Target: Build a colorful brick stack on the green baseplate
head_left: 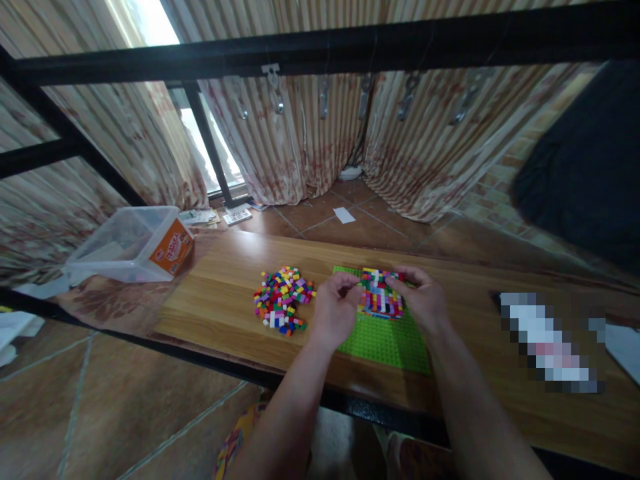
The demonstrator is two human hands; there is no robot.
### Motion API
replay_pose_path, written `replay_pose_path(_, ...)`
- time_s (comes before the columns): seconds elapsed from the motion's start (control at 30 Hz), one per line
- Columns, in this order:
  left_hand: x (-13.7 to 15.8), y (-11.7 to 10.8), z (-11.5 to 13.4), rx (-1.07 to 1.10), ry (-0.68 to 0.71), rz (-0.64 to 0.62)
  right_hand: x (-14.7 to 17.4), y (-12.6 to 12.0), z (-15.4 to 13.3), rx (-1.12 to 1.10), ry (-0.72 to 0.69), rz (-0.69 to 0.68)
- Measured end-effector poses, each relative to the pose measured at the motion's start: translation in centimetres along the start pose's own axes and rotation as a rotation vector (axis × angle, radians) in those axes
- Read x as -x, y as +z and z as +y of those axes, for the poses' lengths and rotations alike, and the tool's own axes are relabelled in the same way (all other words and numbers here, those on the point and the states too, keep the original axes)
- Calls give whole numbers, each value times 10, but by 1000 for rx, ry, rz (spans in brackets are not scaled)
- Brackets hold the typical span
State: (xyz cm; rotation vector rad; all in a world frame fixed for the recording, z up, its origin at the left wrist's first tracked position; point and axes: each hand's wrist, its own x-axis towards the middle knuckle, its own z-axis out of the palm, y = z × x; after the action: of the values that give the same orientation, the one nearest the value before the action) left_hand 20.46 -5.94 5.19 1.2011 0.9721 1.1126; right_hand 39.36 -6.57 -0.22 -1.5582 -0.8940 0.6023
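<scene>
A block of multicoloured toy bricks (381, 300), built up in rows, sits over the far part of a green studded baseplate (385, 343). At its left edge is my left hand (336, 310), closed, with thumb and forefinger against the bricks. Closed around the far right corner is my right hand (423, 297), its thumb on top and its fingers along the outer edge. Whether either hand also pinches a single small brick cannot be made out. Left of my left hand lies a loose pile of small coloured bricks (283, 297).
The wooden tabletop (215, 287) carries all of this. A clear plastic tub (125, 243) with an orange label stands at the far left. A blurred-out object (545, 340) lies on the right. A black metal bar (320, 50) with hanging hooks crosses above the table.
</scene>
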Motion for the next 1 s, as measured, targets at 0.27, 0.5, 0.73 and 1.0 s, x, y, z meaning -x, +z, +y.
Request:
replay_pose_path(0.27,2,3,0,12,-20,-6,2,3,1,-140,103,-55)
replay_pose_path(0.5,3,6,-5,30,-46,-20,5,5,-4,-127,58,35)
replay_pose_path(0.73,3,13,2,158,-137,10,25,-7,-40,-50,-71,92)
replay_pose_path(1.0,6,20,4,179,-182,-31,52,5,-45,-11,-108,-271)
